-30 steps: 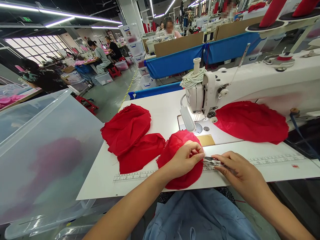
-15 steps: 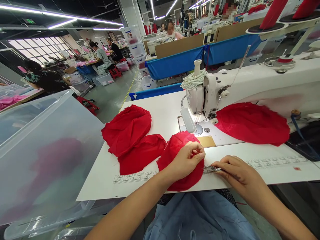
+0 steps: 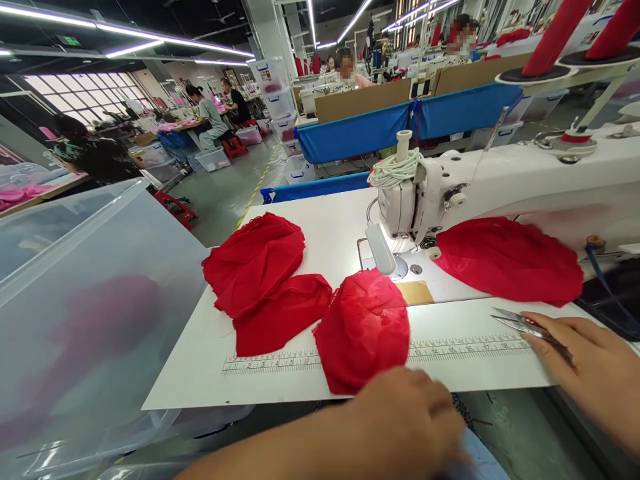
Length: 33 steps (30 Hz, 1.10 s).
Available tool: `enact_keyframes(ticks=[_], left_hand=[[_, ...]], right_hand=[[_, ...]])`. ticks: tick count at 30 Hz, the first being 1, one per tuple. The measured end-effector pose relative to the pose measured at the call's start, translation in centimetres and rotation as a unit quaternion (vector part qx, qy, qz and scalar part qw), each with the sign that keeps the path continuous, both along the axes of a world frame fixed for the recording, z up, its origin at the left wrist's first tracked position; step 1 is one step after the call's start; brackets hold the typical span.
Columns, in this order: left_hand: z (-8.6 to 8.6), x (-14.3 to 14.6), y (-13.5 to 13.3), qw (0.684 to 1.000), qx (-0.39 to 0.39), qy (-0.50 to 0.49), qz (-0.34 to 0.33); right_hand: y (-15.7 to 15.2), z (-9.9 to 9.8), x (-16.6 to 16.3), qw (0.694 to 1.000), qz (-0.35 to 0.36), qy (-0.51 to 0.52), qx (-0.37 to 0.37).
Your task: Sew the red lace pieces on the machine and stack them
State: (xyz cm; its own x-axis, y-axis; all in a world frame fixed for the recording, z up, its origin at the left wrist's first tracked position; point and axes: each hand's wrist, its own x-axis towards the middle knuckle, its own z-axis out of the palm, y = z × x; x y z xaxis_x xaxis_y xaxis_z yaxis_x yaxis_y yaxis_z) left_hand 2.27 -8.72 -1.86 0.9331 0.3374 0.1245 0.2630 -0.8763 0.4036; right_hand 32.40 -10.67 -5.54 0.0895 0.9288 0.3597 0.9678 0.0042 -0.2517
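Observation:
A pair of thread snips (image 3: 520, 321) is in my right hand (image 3: 583, 363), blades apart and pointing left over the table's right part. My left hand (image 3: 410, 413), smeared by motion, is at the table's front edge, just below a red fabric piece (image 3: 370, 327) that lies rounded and wrinkled. What its fingers do cannot be made out. Further left, more crumpled red fabric (image 3: 260, 267) rests on the white tabletop (image 3: 190, 373). Another red fabric piece (image 3: 510, 260) lies under the arm of the sewing machine (image 3: 405, 200).
A ruler scale (image 3: 450, 350) runs along the tabletop's front. To the left stands a large translucent plastic bin (image 3: 165, 240). Red thread cones (image 3: 555, 40) rise at upper right. Several people work at other tables behind, with blue cloth (image 3: 355, 133) hanging between.
My left hand has left the red fabric and come down toward the table's front edge. My right hand has carried the snips to the right, away from the fabric.

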Motion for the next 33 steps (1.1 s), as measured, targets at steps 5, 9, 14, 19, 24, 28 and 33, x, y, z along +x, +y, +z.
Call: enact_keyframes(ticks=[5,9,14,19,24,28,33], left_hand=[[5.3,-3.2,8.5,0.952,-0.033,0.059,0.298],[5.8,-2.5,11.6,0.913,-0.056,0.078,0.396],[4.1,0.8,11.7,0.885,-0.072,0.07,0.455],[3.2,0.9,12.2,0.895,-0.087,0.029,0.437],[2.7,0.5,12.5,0.904,-0.105,-0.022,0.415],[2.9,0.5,12.1,0.907,-0.107,-0.052,0.405],[3.0,0.3,12.3,0.904,-0.138,-0.068,0.398]], right_hand=[[-0.2,0.2,0.1,0.991,-0.037,-0.115,0.057],[0.0,2.4,-5.4,0.977,0.052,-0.075,0.195],[-0.2,3.4,-14.4,0.954,0.262,0.03,0.144],[-0.8,2.1,-16.6,0.949,0.279,0.063,0.132],[-1.2,1.9,-16.4,0.942,0.293,0.071,0.149],[-1.2,2.2,-16.5,0.94,0.299,0.09,0.138],[-1.1,2.1,-16.4,0.947,0.274,0.08,0.144]])
